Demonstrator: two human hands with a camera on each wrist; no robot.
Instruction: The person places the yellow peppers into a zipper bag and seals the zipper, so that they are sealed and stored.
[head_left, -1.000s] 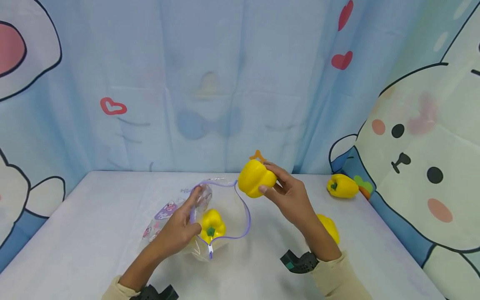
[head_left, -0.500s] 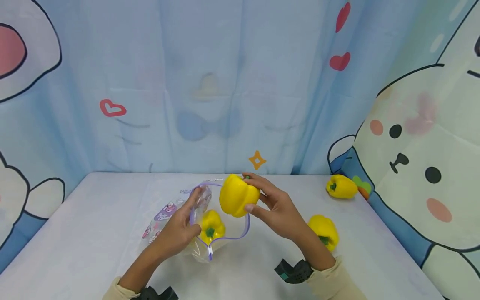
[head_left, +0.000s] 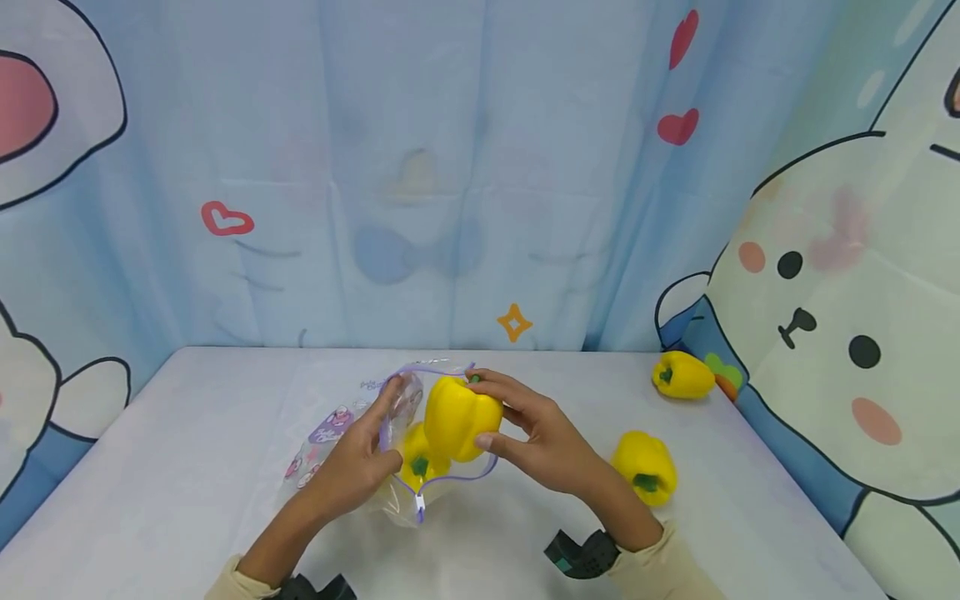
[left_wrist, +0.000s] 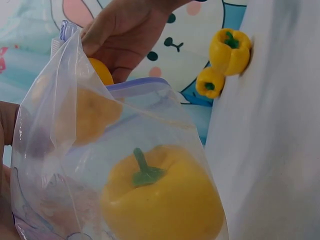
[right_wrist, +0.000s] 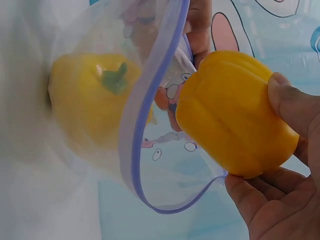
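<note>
1. Head view: the right hand [head_left: 540, 437] grips a yellow pepper [head_left: 459, 417] at the mouth of a clear zip bag [head_left: 408, 433], near the table's [head_left: 187, 467] middle. The left hand [head_left: 360, 458] pinches the bag's rim. A second pepper [head_left: 415, 457] lies inside the bag. Two loose peppers [head_left: 645, 467] [head_left: 681, 375] lie toward the table's right edge.
2. Left wrist view: the bagged pepper [left_wrist: 160, 200] shows through the plastic.
3. Right wrist view: fingers [right_wrist: 292, 107] curl round the held pepper [right_wrist: 232, 120] at the purple zip rim [right_wrist: 145, 125].

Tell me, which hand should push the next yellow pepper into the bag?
Probably the right hand. It already grips the yellow pepper at the zip bag's open mouth. The left hand pinches the bag's rim, holding it open, with another pepper inside.
</note>
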